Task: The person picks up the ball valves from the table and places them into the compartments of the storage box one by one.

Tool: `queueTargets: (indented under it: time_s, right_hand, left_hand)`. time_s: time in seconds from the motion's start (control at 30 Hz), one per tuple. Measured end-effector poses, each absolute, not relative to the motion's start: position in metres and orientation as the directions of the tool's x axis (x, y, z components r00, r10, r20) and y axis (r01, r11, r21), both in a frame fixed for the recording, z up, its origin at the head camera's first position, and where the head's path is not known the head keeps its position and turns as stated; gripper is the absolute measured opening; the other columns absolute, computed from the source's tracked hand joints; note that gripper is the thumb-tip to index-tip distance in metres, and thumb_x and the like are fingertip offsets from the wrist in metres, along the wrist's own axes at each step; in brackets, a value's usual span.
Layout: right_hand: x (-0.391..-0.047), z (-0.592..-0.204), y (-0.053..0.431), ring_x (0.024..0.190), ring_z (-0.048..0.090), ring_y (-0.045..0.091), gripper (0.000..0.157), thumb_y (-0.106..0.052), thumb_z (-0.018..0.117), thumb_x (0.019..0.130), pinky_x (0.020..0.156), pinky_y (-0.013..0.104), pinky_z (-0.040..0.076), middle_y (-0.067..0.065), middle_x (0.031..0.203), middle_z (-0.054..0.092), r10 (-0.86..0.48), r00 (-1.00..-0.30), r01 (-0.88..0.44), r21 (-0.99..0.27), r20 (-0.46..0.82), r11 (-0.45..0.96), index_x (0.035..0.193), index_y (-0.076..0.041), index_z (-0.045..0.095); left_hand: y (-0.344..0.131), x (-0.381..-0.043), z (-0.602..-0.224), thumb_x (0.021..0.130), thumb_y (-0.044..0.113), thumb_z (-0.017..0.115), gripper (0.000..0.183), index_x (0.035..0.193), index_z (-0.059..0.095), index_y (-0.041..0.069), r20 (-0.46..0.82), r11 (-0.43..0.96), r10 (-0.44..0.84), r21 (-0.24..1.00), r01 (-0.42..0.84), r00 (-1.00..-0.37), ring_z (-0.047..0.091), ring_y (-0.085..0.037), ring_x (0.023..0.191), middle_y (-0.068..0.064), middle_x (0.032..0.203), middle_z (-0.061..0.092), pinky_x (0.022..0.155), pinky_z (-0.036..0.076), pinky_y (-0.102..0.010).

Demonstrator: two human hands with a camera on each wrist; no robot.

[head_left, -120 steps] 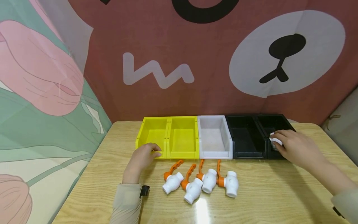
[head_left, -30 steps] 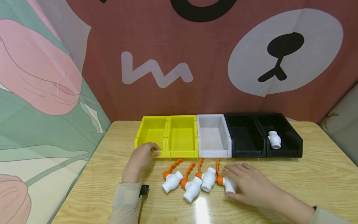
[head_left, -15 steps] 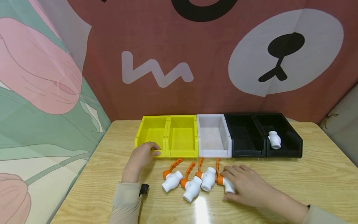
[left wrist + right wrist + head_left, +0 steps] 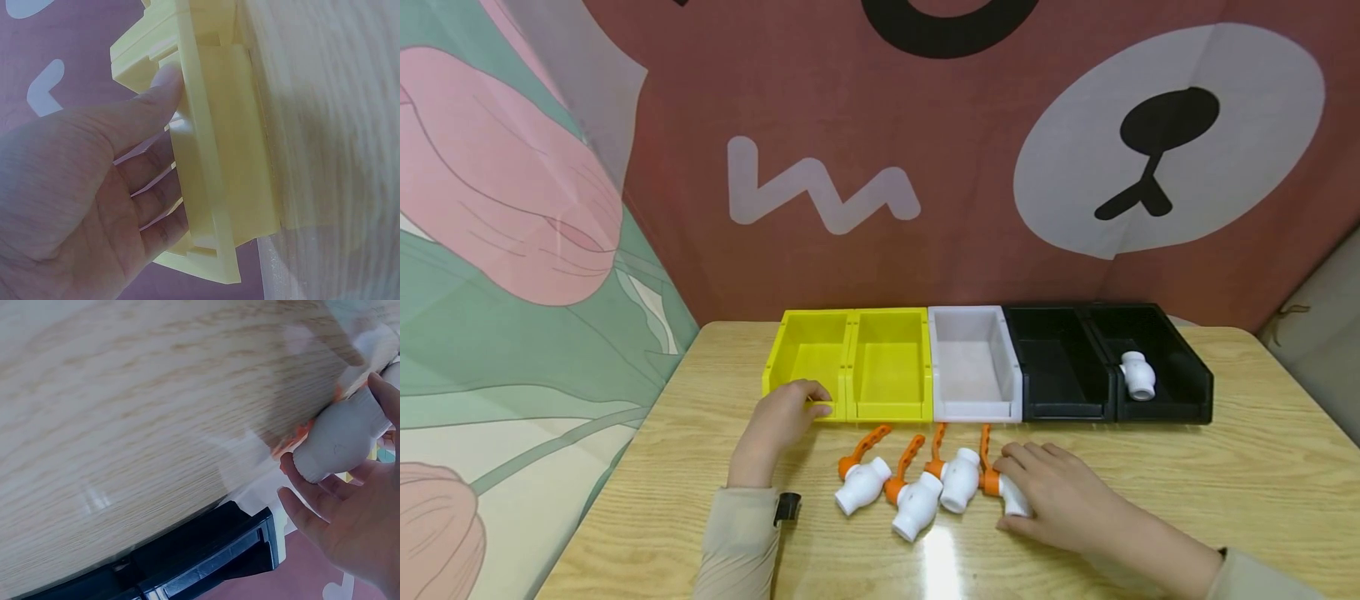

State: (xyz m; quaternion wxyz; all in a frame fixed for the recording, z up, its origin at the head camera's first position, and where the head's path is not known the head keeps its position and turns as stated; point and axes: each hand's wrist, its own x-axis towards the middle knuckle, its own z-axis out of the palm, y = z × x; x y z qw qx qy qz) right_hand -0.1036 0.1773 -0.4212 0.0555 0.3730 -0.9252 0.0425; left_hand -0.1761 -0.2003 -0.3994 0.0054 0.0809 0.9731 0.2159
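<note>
My left hand point(image 4: 784, 417) grips the front edge of the left yellow bin point(image 4: 816, 358); in the left wrist view the thumb point(image 4: 167, 74) lies on the lip and the other fingers pass behind it. My right hand point(image 4: 1060, 496) holds the rightmost white ball valve point(image 4: 340, 437) between thumb and fingers at its two ends. That valve's orange handle point(image 4: 986, 450) points toward the bins, and the palm side of its body is partly hidden. To its left lie three more ball valves, the nearest one point(image 4: 960, 481) almost alongside.
Right of the left yellow bin follow another yellow bin point(image 4: 891, 412), a white bin point(image 4: 977, 412) and two black bins, the right one point(image 4: 1195, 400) holding a white valve point(image 4: 1138, 375). All stand on the wooden table point(image 4: 1240, 500) before a printed cloth point(image 4: 962, 250).
Since the earliest frame my right hand has let go of a valve in the right black bin and moved left to the rightmost valve on the table. My left hand has stayed put.
</note>
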Motion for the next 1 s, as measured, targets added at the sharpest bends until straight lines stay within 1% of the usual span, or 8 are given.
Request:
queueTargets:
  time_s: [0.27, 0.5, 0.73, 0.9, 1.0]
  right_hand:
    - [-0.104, -0.421, 0.177, 0.11, 0.06, 0.028, 0.063, -0.057, 0.076, 0.078, 0.093, 0.056, 0.048, 0.007, 0.118, 0.061, -0.682, -0.722, -0.69, -0.049, 0.116, 0.722, 0.118, -0.009, 0.066]
    - [-0.102, -0.417, 0.178, 0.108, 0.06, 0.029, 0.064, -0.057, 0.076, 0.077, 0.093, 0.056, 0.048, 0.007, 0.117, 0.061, -0.691, -0.716, -0.697, -0.061, 0.099, 0.714, 0.118, -0.008, 0.066]
    - [-0.1, -0.412, 0.181, 0.111, 0.059, 0.03, 0.065, -0.059, 0.075, 0.078, 0.094, 0.055, 0.048, 0.008, 0.121, 0.061, -0.689, -0.722, -0.692, -0.066, 0.065, 0.719, 0.119, -0.009, 0.066]
    - [-0.098, -0.41, 0.185, 0.11, 0.06, 0.029, 0.065, -0.058, 0.076, 0.077, 0.093, 0.054, 0.049, 0.008, 0.12, 0.061, -0.692, -0.717, -0.697, -0.054, 0.088, 0.715, 0.118, -0.009, 0.067]
    - [-0.097, -0.409, 0.187, 0.11, 0.06, 0.032, 0.065, -0.057, 0.077, 0.077, 0.092, 0.055, 0.049, 0.01, 0.121, 0.061, -0.694, -0.712, -0.701, -0.042, 0.107, 0.712, 0.118, -0.008, 0.067]
  left_hand:
    - [-0.201, -0.177, -0.4, 0.091, 0.021, 0.072, 0.014, 0.103, 0.073, 0.013, -0.002, 0.896, 0.148, 0.423, 0.134, -0.989, 0.066, -0.024, 0.094, -0.001, 0.104, 0.07, 0.084, 0.053, -0.044]
    - [-0.2, -0.177, -0.399, 0.091, 0.021, 0.072, 0.014, 0.102, 0.074, 0.013, 0.003, 0.893, 0.151, 0.428, 0.138, -0.988, 0.065, -0.023, 0.093, -0.001, 0.102, 0.07, 0.083, 0.053, -0.044]
    - [-0.201, -0.177, -0.399, 0.091, 0.021, 0.072, 0.014, 0.103, 0.074, 0.013, 0.002, 0.892, 0.155, 0.429, 0.141, -0.988, 0.065, -0.023, 0.092, 0.0, 0.103, 0.07, 0.081, 0.053, -0.043]
    - [-0.201, -0.178, -0.399, 0.092, 0.022, 0.072, 0.014, 0.104, 0.073, 0.013, -0.004, 0.892, 0.152, 0.431, 0.136, -0.988, 0.065, -0.023, 0.093, -0.001, 0.104, 0.07, 0.082, 0.053, -0.044]
    - [-0.201, -0.178, -0.399, 0.092, 0.022, 0.072, 0.015, 0.104, 0.073, 0.013, -0.006, 0.891, 0.149, 0.434, 0.132, -0.989, 0.065, -0.023, 0.093, -0.001, 0.104, 0.07, 0.083, 0.053, -0.044]
